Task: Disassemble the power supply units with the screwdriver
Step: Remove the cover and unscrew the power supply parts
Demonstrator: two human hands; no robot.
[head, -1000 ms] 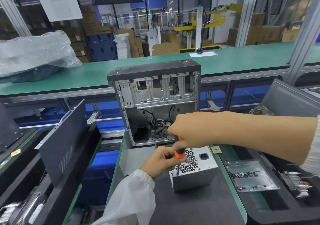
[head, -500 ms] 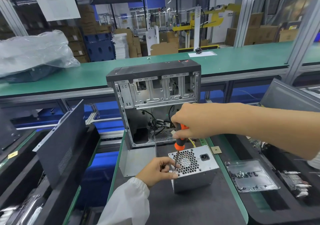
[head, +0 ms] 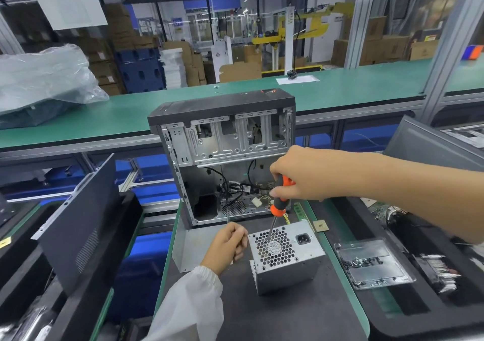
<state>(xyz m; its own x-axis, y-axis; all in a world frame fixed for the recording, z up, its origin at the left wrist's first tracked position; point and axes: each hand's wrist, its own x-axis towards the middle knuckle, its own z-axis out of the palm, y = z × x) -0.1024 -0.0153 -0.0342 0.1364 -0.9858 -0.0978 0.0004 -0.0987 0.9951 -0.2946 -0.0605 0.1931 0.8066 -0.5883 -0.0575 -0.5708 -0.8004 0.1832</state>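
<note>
An open computer case [head: 222,157] stands at the back of the dark work mat [head: 288,314] (no legible writing on either). In front lies the silver power supply unit [head: 285,255], grille up. The right hand [head: 301,174] grips the orange-and-black screwdriver [head: 280,201], tip over the grille. The left hand [head: 226,246], fingers curled closed, rests beside the unit.

A dark mat [head: 282,314] carries the power supply [head: 285,255], the open case [head: 225,157] behind it and a chip [head: 321,226] beside it.
</note>
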